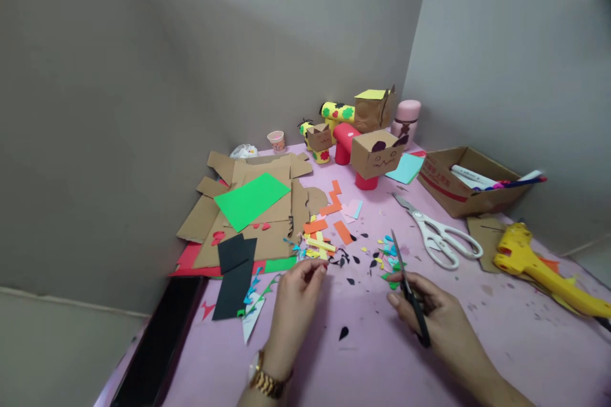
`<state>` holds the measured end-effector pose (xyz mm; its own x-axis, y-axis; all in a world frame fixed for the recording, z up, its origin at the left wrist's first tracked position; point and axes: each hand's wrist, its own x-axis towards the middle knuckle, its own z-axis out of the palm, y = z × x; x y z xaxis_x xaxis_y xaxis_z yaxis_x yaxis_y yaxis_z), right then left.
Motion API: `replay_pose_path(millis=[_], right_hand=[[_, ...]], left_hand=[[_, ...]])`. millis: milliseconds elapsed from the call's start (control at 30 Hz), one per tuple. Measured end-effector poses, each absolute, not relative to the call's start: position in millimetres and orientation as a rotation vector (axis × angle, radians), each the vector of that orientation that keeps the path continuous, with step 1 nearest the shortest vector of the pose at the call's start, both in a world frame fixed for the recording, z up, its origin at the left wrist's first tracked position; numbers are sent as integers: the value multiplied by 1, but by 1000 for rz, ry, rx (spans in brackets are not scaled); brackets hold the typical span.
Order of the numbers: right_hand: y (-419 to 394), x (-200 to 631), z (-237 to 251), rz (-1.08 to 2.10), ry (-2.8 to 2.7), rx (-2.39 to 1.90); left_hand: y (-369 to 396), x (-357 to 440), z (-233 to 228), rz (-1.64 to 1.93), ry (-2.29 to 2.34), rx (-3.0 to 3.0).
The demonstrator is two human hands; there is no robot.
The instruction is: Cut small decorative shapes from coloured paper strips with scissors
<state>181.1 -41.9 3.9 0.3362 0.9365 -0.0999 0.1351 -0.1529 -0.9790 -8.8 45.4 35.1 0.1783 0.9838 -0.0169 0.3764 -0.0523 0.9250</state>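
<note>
two scissors (443, 236), perhaps four cardboard figures (375, 152)

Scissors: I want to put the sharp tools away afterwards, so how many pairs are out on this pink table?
2. Small black-handled scissors are held in the right hand; large white-handled scissors lie open near the cardboard box. Others could be hidden under scraps.

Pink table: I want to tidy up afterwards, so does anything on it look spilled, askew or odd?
Yes. Small coloured paper scraps lie scattered across the pink table ahead of the left hand and the right hand, which holds black scissors. A black paper sheet hangs over the table's left edge.
</note>
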Motion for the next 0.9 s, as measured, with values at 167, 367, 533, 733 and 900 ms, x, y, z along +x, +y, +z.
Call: replay_pose_path(millis=[167,367,533,733,900], right_hand=[[-41,181,1,972,-992,-1552],[-40,181,-2,986,-981,-1564],[-42,177,-3,999,-987,-1564],[-44,171,8,1145,-991,-1402],[-44,168,18,1198,-923,-1291]], left_hand=[[30,-16,48,566,1273,1791],[5,1,37,367,1316,2023],[7,3,38,421,1214,1930],[9,18,34,674,942,1134],[5,29,35,769,996,1092]])
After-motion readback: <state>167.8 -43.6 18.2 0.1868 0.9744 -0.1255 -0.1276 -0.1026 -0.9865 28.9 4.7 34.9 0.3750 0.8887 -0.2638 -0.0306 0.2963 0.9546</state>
